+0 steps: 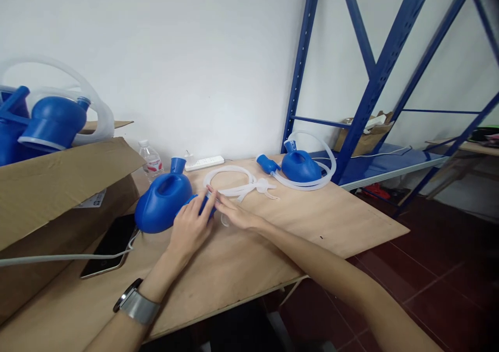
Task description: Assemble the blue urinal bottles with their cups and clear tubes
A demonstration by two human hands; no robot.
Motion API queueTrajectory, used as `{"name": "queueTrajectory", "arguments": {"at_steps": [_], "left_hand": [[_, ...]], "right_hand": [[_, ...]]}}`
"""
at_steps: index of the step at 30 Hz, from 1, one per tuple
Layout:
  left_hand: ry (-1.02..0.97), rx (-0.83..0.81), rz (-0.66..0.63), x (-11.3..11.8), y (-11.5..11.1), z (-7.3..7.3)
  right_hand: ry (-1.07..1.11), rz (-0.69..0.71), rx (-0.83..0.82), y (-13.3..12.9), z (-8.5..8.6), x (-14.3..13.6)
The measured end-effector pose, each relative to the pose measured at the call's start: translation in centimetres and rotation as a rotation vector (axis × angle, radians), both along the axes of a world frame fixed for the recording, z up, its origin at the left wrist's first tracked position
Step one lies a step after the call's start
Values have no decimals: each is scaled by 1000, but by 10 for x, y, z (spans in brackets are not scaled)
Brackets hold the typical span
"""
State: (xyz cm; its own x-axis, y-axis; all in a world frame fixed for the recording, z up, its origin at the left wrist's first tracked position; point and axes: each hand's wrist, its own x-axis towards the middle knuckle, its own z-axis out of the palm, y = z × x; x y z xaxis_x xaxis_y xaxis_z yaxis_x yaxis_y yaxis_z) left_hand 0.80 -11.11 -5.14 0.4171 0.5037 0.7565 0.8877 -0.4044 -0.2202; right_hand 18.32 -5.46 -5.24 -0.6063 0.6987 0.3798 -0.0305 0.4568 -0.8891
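Note:
My left hand (192, 226) is closed over a small blue plastic funnel piece (208, 207), like the one on the finished set at the right. My right hand (237, 216) meets it from the other side, fingertips together at the piece's far end; what they pinch is mostly hidden. A small clear plastic part (225, 220) shows just below the right fingers. Left of my hands a blue urinal bottle (163, 201) with a handle and short neck stands on the table. Behind them lies a coiled translucent tube (230, 192) with white strips at its end.
Another blue bottle (300, 166) with tube and funnel attached sits at the back right. An open cardboard box (70, 185) with several blue parts (58, 120) fills the left. Nearby are a phone (111, 245), a water bottle (150, 159), a power strip (205, 163) and blue shelving (358, 102).

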Motion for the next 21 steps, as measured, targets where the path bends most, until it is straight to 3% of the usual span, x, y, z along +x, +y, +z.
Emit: {"name": "queueTrajectory", "arguments": {"at_steps": [6,10,13,16,21], "left_hand": [[-159,32,-23,-1,-2,1],[-156,-39,-85,0,-5,0],[-156,-1,-105,4,-7,1],[-126,82,-122,7,-8,0],[136,150,-210,1,-7,-2]], "right_hand": [[3,131,202,4,10,16],[-67,59,338,7,13,20],[-82,-1,417,7,16,20],[-86,-100,432,2,20,18],[-155,-294,343,-7,19,12]]}}
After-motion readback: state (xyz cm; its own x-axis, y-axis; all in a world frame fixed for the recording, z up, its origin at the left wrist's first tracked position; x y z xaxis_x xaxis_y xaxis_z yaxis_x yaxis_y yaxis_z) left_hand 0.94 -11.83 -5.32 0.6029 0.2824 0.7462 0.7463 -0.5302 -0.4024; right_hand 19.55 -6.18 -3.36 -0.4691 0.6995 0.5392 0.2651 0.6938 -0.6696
